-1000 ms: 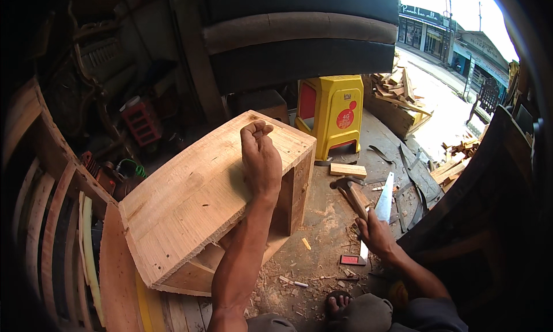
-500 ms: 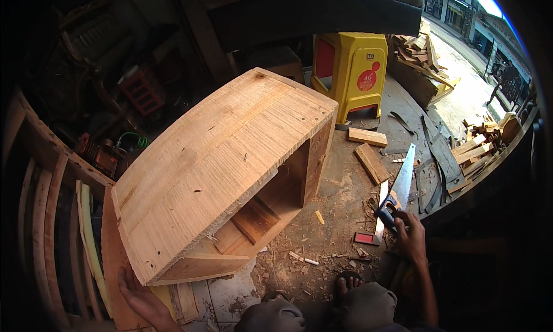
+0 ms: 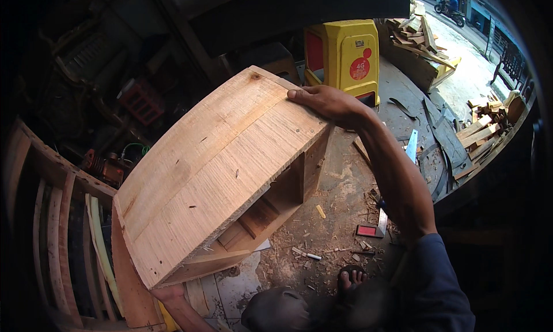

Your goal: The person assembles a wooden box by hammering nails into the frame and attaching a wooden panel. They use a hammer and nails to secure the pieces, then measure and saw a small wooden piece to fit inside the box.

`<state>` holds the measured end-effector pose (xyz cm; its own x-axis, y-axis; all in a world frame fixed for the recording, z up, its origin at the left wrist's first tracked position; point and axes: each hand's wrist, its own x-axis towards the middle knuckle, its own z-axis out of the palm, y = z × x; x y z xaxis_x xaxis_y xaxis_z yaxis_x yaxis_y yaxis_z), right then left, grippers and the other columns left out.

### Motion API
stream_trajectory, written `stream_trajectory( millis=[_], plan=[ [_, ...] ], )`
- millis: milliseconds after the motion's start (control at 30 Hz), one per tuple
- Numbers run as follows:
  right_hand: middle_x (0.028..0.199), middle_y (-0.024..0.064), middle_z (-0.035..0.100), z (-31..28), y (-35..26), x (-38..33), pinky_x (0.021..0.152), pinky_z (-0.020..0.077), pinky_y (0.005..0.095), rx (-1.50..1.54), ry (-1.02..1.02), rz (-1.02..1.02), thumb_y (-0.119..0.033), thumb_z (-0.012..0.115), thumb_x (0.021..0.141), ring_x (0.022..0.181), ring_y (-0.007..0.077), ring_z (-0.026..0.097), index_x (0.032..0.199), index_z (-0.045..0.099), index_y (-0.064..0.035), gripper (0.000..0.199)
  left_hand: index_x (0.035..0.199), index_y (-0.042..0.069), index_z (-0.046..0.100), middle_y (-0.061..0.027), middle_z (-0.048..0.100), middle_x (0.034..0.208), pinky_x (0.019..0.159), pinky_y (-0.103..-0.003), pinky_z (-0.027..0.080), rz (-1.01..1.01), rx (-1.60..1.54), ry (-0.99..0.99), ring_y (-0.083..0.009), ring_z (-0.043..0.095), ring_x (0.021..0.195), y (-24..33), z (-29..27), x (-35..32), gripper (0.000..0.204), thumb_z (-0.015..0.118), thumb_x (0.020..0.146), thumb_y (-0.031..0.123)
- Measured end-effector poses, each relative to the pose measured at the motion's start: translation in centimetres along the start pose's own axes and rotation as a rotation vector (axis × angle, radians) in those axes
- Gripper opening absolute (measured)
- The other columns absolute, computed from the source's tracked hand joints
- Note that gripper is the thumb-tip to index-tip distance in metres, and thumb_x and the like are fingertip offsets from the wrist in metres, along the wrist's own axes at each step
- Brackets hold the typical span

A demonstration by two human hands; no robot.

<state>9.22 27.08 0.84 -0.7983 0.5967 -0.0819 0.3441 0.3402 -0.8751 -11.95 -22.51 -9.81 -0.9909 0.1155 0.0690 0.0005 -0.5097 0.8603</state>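
A large open-sided wooden box (image 3: 213, 165) of pale, rough-sawn boards fills the middle, a broad panel on top and its open side facing right. Over the far right edge of that panel my right hand (image 3: 333, 105) is closed, thumb on top and the other fingers out of sight behind the board. My left hand (image 3: 169, 293) holds the near left corner from below; its fingers are hidden under the wood. Beyond my right forearm lies a handsaw, of which the blade (image 3: 412, 145) shows. A try square with a red-faced stock (image 3: 368, 231) lies partly covered by the arm.
A yellow plastic stool (image 3: 348, 58) stands behind the box. Wood shavings and a white marker-like stick (image 3: 306, 253) litter the floor. Dark strips (image 3: 440, 133) and piled offcuts (image 3: 483, 133) lie to the right. At left is a slatted wooden frame (image 3: 62, 240).
My right hand has let go of the handsaw and moved up to the far edge of the box. My left hand has shifted in under the near corner.
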Motion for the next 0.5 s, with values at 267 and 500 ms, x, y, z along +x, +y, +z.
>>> stream_trajectory(
  millis=[267,500],
  plan=[
    [0.126,0.0229,0.067,10.3,6.5,-20.6,0.099,0.0517,0.0385,0.305,0.502,-0.151,-0.047,0.068,0.099,0.104,0.0288,0.070,0.154,0.037,0.0044,0.082,0.162,0.009,0.028,-0.0132,0.034,0.165,0.118,-0.049,0.040,-0.430,0.325,-0.330,-0.0324,0.042,0.146,5.5,3.8,10.6,0.079,0.031,0.106,0.066],
    [0.160,0.0319,0.030,14.9,7.7,-24.0,0.117,0.0341,0.0525,-0.096,0.144,-0.371,-0.042,0.087,0.082,0.144,0.0488,0.037,0.162,0.014,0.0041,0.117,0.162,0.007,0.027,-0.0166,0.033,0.164,0.121,-0.048,0.033,-0.136,0.176,-0.277,-0.0331,0.039,0.147,-0.7,-6.1,13.9,0.080,0.025,0.107,0.066]
  ],
)
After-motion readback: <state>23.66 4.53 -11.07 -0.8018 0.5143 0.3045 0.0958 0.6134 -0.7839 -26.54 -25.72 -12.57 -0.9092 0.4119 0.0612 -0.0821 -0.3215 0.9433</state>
